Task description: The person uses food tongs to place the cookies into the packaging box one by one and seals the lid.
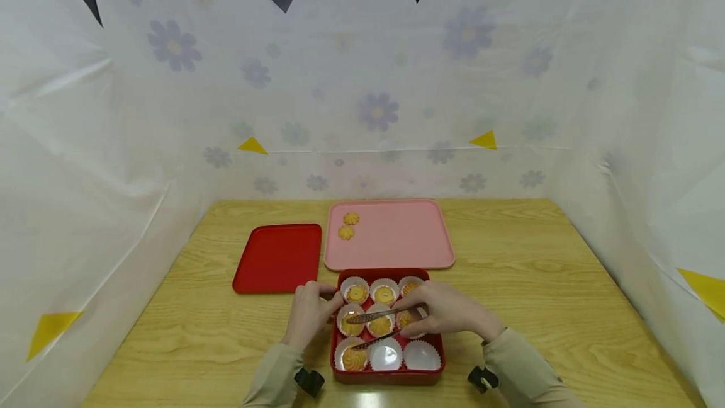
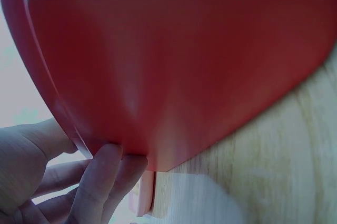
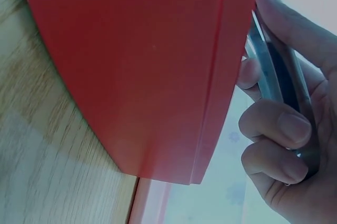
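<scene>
A red box [image 1: 391, 378] holds rows of white paper cups, several with golden cookies in them. In the front row, a swirled cookie [image 1: 354, 361] sits in the left cup, while the middle cup [image 1: 386, 355] and right cup [image 1: 421, 356] show bare white insides. My left hand [image 1: 310, 312] grips the box's left rim, fingers against the outer wall [image 2: 174, 66]. Metal tongs [image 1: 370, 315] are held in my right hand [image 1: 444, 310] above the box. Their arms are spread, with the tips over the left column; contact with a cookie cannot be made out.
Behind the box lies a pink tray [image 1: 396, 238] with two flower-shaped cookies [image 1: 346, 232] at its left. A flat red tray [image 1: 280, 260] lies to the left of it. White sheeting [image 1: 362, 80] encloses the wooden table [image 1: 510, 257] at the back and sides.
</scene>
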Motion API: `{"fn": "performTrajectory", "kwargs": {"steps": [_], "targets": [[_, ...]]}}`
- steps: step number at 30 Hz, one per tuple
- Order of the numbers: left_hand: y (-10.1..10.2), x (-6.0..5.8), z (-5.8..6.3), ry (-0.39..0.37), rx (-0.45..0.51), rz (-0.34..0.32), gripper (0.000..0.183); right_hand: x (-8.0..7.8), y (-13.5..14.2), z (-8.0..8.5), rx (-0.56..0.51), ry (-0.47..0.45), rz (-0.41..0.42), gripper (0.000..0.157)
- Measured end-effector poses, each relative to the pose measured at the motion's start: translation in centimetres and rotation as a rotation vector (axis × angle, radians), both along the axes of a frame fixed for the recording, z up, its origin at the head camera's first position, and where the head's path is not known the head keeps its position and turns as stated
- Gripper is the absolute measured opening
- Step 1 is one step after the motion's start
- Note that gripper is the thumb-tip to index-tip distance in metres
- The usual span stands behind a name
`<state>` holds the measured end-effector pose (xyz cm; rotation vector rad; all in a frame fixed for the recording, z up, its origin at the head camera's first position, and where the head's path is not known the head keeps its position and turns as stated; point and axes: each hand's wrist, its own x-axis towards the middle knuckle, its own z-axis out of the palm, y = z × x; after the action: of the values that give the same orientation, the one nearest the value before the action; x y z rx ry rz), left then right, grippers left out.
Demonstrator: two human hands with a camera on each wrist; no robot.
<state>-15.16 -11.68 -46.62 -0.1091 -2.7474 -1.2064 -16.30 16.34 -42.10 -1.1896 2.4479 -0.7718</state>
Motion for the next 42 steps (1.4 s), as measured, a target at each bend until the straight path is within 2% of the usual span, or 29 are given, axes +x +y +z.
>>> {"fn": "performTrajectory", "kwargs": {"steps": [4,8,10,15,18,21,24,29,33,39,42], "targets": [[0.0,0.0,-0.1,-0.003,0.000,0.001,0.014,-0.5,0.4,-0.4,-0.072,-0.027,0.011,0.040],[-0.1,0.0,-0.1,0.003,-0.005,0.007,0.014,-1.5,0.8,-1.2,-0.229,-0.065,0.035,0.037],[-0.1,0.0,-0.1,0.004,-0.007,0.009,0.014,-2.1,1.2,-1.4,-0.276,-0.084,0.022,0.037],[0.0,0.0,-0.2,0.005,-0.013,0.010,0.013,-3.6,1.7,-1.1,-0.286,-0.136,-0.081,0.041],[0.0,-0.1,-0.2,0.006,-0.014,0.015,0.012,-5.0,1.5,-0.7,-0.312,-0.112,-0.104,0.031],[0.0,-0.1,-0.2,0.008,-0.012,0.013,0.012,-6.4,1.0,-0.3,-0.313,-0.040,-0.147,0.023],[0.0,0.0,-0.2,0.009,-0.010,0.010,0.012,-7.8,0.3,0.2,-0.260,-0.002,-0.234,0.029],[0.0,0.0,-0.1,0.007,-0.002,0.008,0.011,-10.0,-1.1,1.0,-0.091,0.033,-0.356,0.029],[-0.1,0.0,0.0,-0.009,0.002,0.007,0.012,-11.5,-2.4,1.5,0.025,0.060,-0.395,0.026],[-0.1,0.0,0.1,-0.034,0.003,-0.003,0.013,-13.1,-4.2,1.9,0.166,-0.012,-0.433,0.023],[0.0,0.0,0.1,-0.029,-0.002,-0.002,0.013,-13.8,-5.0,2.0,0.181,-0.033,-0.430,0.024]]}}
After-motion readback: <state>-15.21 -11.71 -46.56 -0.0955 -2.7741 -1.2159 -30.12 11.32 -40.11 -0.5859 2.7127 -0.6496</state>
